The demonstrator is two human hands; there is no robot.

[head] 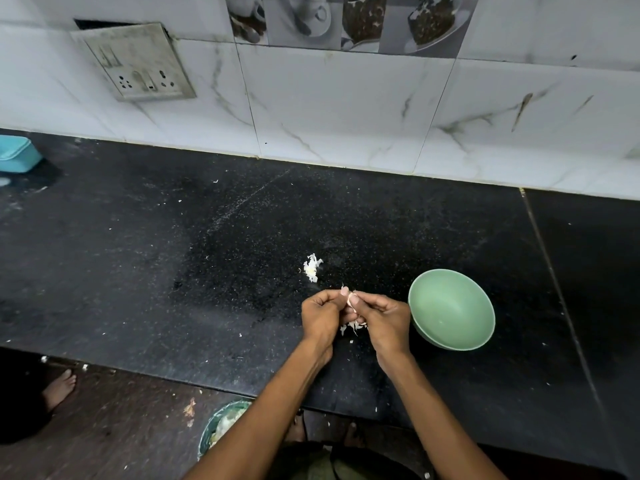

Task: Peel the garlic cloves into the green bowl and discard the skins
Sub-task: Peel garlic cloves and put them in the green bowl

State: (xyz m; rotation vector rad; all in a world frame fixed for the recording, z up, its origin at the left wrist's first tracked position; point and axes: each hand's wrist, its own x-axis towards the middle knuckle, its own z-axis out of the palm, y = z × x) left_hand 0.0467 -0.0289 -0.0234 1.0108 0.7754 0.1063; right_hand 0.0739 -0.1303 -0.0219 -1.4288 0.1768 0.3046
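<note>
Head view, looking down on a black speckled table (173,254) against a white marble-tiled wall (346,109).

Both hands are raised together just above the table, near its front edge. Left hand (320,315) and right hand (382,318) meet at a single garlic clove (352,301) — each grip is closed on it, fingers curled, fingertips pinching the clove from either side. The clove looks pale with a pinkish skin; how much skin is off cannot be told at this size.

Loose white skins (353,328) hang or lie directly below the hands; whether they touch the table or trail from the clove is unclear. A second small pile of garlic skin scraps (312,267) lies on the table just beyond the hands, apart from them.

The green bowl (452,308) stands upright on the table just beside the right hand, to its right. Its visible inside shows no cloves.

Other items:
- Switch-and-socket plate (138,62) on the wall, upper left, its cover hanging loose at the top.
- Teal container (17,154) at the far left edge of the table, partly cut off.
- On the floor below the table's front edge, a green bin (221,427) holding pale scraps — partly hidden by the left forearm.
- A bare foot (60,386) on the floor at lower left.
</note>
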